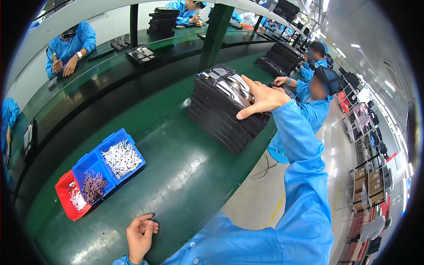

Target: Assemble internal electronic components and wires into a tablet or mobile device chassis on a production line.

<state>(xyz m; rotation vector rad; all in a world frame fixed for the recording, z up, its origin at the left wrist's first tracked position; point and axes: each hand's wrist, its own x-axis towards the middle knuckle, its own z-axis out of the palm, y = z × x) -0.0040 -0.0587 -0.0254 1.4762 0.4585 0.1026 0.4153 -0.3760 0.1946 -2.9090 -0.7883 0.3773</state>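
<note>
Long green workbench (pixel 176 150); pale glossy floor (pixel 254 198); white wall (pixel 111 30) beyond; shelving (pixel 352 128) right; bright ceiling lights (pixel 341 52).

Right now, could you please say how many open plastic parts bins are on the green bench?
3, in one row: a red plastic bin at the left, a middle blue plastic bin and a second blue plastic bin at the right. More may be hidden.

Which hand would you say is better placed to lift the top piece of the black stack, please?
The right hand, I think: its fingers are spread at the top piece of the black stack, while the left hand is low by the near edge of the table, well away.
</note>
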